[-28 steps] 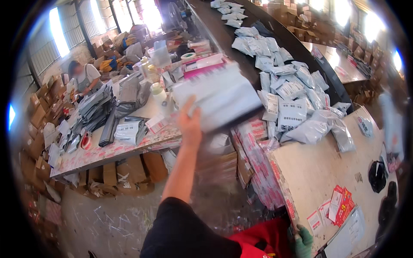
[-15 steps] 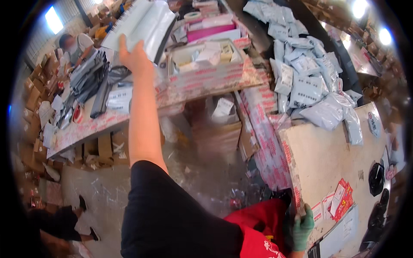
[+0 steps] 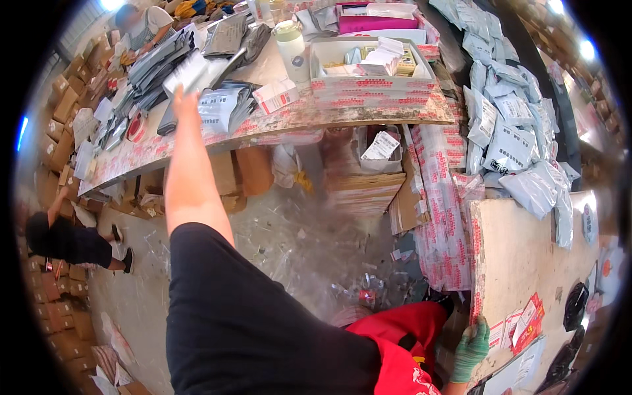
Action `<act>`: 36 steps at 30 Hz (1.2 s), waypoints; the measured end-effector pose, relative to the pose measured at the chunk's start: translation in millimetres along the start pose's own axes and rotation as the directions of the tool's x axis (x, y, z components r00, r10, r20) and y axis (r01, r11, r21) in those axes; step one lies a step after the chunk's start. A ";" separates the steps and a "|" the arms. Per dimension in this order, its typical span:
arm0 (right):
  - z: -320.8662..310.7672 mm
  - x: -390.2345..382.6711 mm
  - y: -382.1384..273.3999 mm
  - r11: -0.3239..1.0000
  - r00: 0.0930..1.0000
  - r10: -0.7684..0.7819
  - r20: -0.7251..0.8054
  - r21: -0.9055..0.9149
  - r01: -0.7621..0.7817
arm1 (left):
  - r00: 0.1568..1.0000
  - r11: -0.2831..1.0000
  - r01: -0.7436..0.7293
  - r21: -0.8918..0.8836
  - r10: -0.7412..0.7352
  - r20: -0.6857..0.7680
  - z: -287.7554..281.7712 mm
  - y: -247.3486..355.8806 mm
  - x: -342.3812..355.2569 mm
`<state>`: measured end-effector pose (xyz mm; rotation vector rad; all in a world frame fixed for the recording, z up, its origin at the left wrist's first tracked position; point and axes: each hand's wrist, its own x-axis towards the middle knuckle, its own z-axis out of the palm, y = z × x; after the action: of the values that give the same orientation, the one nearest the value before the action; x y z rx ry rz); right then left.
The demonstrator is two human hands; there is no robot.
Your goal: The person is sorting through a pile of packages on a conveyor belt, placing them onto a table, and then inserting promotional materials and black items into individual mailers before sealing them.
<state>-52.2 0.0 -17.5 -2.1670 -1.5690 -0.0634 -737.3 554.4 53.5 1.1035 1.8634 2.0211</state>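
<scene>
My left arm reaches out over the far table, and my bare left hand [image 3: 186, 99] is closed on a white plastic mailing bag [image 3: 192, 72], smeared by motion. Under and around it lie stacks of grey mailing bags [image 3: 158, 62]. Just right of the hand is a clear-and-white printed bag [image 3: 217, 108]. My right hand [image 3: 471, 352], in a green knit glove, is curled over the near edge of the right-hand table [image 3: 520, 257]. Red and white cards [image 3: 523, 326] lie beside it.
A box of cards and slips [image 3: 372, 85] stands on the far table beside a pale lidded bottle [image 3: 291, 52]. Filled grey parcels [image 3: 513, 145] heap up at the right. Flattened cartons [image 3: 359, 197] sit under the table. Another person [image 3: 141, 29] is at the far left.
My left hand has moved left and down with the white bag, which was held up large before. More of the far table shows as the view shifted. The right hand stays on the table edge.
</scene>
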 end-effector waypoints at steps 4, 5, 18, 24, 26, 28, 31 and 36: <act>-5.5 -2.8 -10.3 1.000 1.000 0.031 0.001 -0.001 -0.031 | 0.992 0.997 0.081 0.005 -0.080 -0.093 -3.7 -64.5 -110.5; -6.2 -2.5 -14.8 0.999 0.999 0.044 0.005 -0.002 -0.044 | 0.984 0.986 0.168 0.000 -0.168 -0.057 -5.7 -76.4 -141.7; -72.6 -39.5 -22.6 1.000 0.999 0.029 -0.044 0.009 -0.029 | -0.030 0.805 -0.055 -0.590 0.589 0.807 5.5 133.3 -657.1; -130.7 -157.6 27.8 0.843 0.741 0.408 -0.533 -0.094 -0.530 | -0.358 0.513 0.039 -0.857 0.808 0.467 56.5 288.1 -743.5; -140.9 -194.1 39.7 0.719 0.565 0.573 -0.593 0.033 -0.694 | -0.531 0.382 0.086 -0.920 0.799 0.282 64.5 311.1 -780.5; -149.9 -215.5 43.9 0.647 0.455 0.663 -0.594 0.150 -0.747 | -0.614 0.366 0.152 -0.918 0.763 0.202 52.2 324.4 -832.1; -148.6 -234.7 48.2 0.650 0.435 0.631 -0.643 0.130 -0.749 | -0.707 0.330 0.148 -0.932 0.694 0.133 12.4 347.5 -885.6; -143.1 -246.8 58.8 0.553 0.335 0.721 -0.607 0.213 -0.805 | -0.758 0.362 -0.010 -0.932 0.605 0.244 -6.4 337.4 -906.8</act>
<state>-52.2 -289.4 16.5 -2.3824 -0.0429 -0.5502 17.2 -49.7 8.0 2.6209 -0.5954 0.2162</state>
